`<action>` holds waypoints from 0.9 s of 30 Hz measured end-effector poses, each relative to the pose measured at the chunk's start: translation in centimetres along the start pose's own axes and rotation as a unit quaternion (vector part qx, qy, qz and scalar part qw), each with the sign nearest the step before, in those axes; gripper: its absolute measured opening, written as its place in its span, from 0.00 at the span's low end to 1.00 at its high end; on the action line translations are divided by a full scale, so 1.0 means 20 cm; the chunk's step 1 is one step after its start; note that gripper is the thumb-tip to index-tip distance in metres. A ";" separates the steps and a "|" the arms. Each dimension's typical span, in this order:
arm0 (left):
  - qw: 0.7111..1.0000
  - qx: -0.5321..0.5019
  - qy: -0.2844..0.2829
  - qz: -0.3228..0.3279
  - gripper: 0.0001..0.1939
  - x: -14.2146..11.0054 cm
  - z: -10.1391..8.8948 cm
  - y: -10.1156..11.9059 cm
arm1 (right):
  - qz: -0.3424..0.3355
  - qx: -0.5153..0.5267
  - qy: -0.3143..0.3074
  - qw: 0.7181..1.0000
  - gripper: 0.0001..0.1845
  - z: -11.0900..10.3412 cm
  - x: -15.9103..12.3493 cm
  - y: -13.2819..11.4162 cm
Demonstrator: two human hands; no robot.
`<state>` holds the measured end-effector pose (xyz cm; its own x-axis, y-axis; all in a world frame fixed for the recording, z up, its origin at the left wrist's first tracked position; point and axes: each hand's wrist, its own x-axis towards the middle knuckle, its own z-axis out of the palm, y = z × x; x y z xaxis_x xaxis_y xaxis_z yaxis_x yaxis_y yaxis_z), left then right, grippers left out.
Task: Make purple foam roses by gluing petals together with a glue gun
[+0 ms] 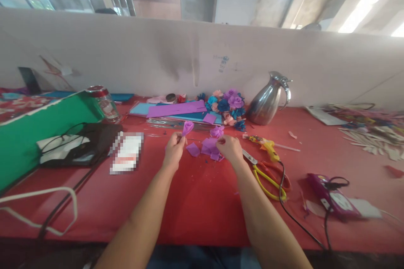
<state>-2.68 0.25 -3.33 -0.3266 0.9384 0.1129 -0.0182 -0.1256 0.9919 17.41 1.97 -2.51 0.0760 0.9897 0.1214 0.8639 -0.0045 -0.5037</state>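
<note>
My left hand (173, 149) is closed round the base of a small purple paper flower (188, 127), held upright above the red table (195, 201). My right hand (229, 149) reaches down with pinched fingers onto a heap of purple paper petals (208, 148) lying between the hands. One loose purple petal (192, 149) lies beside the left hand, another rolled purple piece (217, 131) just behind the heap.
Yellow-handled scissors (267, 176) and a yellow glue gun (267, 147) with black cord lie right of my right hand. Behind: purple and blue paper sheets (176, 109), finished paper flowers (229, 107), a steel jug (268, 101). Left: glass jar (104, 103), black tray (78, 143), green board (28, 143). A purple power strip (331, 195) sits right.
</note>
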 end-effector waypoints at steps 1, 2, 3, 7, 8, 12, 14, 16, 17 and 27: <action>1.000 0.000 -0.011 0.007 0.04 0.00 0.00 0.00 | -0.001 -0.010 -0.004 1.000 0.13 0.01 0.00 0.00; 1.000 -0.001 -0.025 0.013 0.04 0.00 0.00 -0.01 | -0.003 -0.021 -0.007 1.000 0.13 0.03 0.00 0.00; 0.999 -0.002 -0.037 0.017 0.04 0.00 0.00 -0.01 | -0.009 -0.030 -0.009 0.999 0.14 0.04 0.00 -0.01; 0.999 0.010 -0.042 0.017 0.07 -0.01 0.01 -0.02 | -0.035 -0.034 -0.024 0.999 0.10 0.08 0.00 -0.03; 0.999 0.012 -0.041 0.018 0.08 -0.01 0.01 -0.02 | -0.038 -0.030 -0.022 0.999 0.10 0.08 0.00 -0.04; 0.998 0.038 -0.045 0.011 0.12 -0.01 0.01 -0.04 | -0.031 -0.023 0.022 0.999 0.11 0.08 0.01 -0.04; 0.997 0.058 -0.049 0.013 0.12 -0.01 0.01 -0.05 | -0.024 -0.026 0.028 0.999 0.10 0.09 0.01 -0.04; 0.996 0.076 -0.049 0.016 0.12 0.00 0.01 -0.05 | -0.023 -0.032 0.020 0.999 0.09 0.11 0.01 -0.04; 0.996 0.081 -0.047 0.015 0.12 0.00 0.00 -0.06 | -0.024 -0.032 0.019 0.999 0.09 0.11 0.01 -0.04; 0.995 0.085 -0.045 -0.007 0.16 -0.01 0.01 -0.05 | -0.040 0.062 0.093 0.993 0.10 0.06 0.00 -0.07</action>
<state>-2.42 0.29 -4.31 -0.2416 0.9656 0.0959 0.1412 -0.0627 0.9880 15.68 2.16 -2.83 0.1099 0.9423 0.3162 0.8040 0.1027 -0.5857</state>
